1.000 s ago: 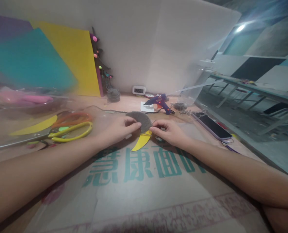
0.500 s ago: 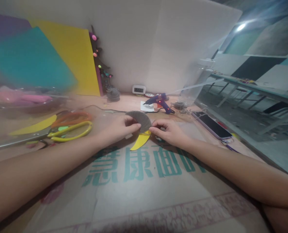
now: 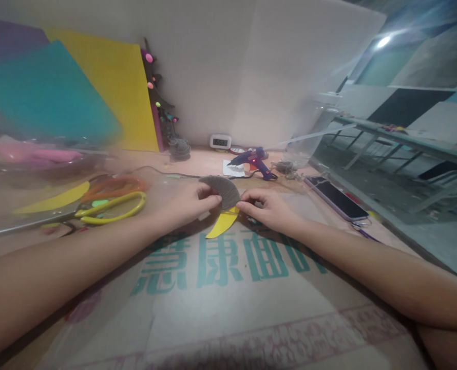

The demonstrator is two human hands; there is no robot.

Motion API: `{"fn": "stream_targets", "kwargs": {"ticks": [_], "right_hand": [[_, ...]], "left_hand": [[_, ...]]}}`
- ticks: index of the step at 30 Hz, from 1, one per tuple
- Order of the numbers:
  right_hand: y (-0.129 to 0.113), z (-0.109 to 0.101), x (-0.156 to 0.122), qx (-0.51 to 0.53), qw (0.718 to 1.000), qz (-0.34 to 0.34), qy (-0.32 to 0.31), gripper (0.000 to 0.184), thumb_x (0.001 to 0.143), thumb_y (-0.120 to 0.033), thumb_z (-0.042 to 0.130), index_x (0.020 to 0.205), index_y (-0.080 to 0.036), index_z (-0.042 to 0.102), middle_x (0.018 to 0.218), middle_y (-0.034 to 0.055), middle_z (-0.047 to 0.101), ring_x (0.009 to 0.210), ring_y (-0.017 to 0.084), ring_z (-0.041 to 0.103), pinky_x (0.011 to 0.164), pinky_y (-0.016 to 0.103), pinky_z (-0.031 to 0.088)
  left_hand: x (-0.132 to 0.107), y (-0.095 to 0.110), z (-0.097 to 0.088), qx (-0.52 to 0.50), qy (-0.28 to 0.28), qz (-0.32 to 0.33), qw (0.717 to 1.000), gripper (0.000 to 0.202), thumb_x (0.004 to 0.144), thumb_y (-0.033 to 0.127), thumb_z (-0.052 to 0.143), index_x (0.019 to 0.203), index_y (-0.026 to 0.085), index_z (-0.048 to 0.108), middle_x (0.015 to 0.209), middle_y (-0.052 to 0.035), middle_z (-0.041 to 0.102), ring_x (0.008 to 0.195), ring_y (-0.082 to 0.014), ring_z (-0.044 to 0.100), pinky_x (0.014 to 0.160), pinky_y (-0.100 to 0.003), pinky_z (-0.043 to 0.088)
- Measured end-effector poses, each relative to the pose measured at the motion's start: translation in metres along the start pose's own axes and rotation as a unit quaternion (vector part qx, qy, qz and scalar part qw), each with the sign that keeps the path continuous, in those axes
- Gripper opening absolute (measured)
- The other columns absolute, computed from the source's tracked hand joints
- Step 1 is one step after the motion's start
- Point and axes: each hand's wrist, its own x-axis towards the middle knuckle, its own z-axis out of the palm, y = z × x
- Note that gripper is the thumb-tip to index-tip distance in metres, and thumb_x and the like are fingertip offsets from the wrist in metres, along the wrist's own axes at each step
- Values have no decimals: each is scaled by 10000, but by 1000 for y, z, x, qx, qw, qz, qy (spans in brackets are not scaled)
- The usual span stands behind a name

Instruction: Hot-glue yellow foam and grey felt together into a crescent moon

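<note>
A dark grey crescent-shaped piece (image 3: 224,192) with a finely lined surface is held low over the worktable, between my two hands. My left hand (image 3: 197,199) grips its left edge, thumb on top and fingers behind. At the right edge, my right hand (image 3: 262,206) pinches with thumb and forefinger; whether a thread is also between them is too small to tell. A yellow curved piece (image 3: 223,223) with a pointed tip shows just below the grey one, its upper end covered by it.
Behind my hands a blue glue gun (image 3: 253,160) with a red light rests by a white card (image 3: 229,168). Scissors with yellow and orange handles (image 3: 113,208) lie left; a phone (image 3: 336,198) lies right. A small digital clock (image 3: 220,142) stands against the white backboard (image 3: 213,67).
My left thumb has slid very slightly left on the grey piece. Otherwise both hands and the pieces stay almost where they were.
</note>
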Motion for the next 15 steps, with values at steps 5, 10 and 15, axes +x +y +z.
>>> {"fn": "stream_targets", "kwargs": {"ticks": [5,10,15], "right_hand": [[-3,-1,-1,0,1000,0,-5,226,869,-339,585,754,-165,672,686,4,654,630,122,545,604,238,403],[-3,0,-1,2,1000,-2,-8,223,870,-332,587,740,-170,669,688,4,652,633,123,546,612,241,408],[0,-1,0,11,1000,3,-1,234,877,-354,583,767,-166,669,694,2,645,635,120,542,608,236,405]], "left_hand": [[0,-1,1,19,-3,-7,1000,265,796,389,508,688,182,633,691,-16,655,647,-187,586,554,-268,392],[1,-4,1,26,0,-11,1000,266,799,389,509,674,188,631,663,-7,642,614,-177,578,541,-271,380],[2,-5,3,-25,2,14,1000,197,783,339,526,736,184,638,701,-6,643,659,-175,582,576,-255,412]]}}
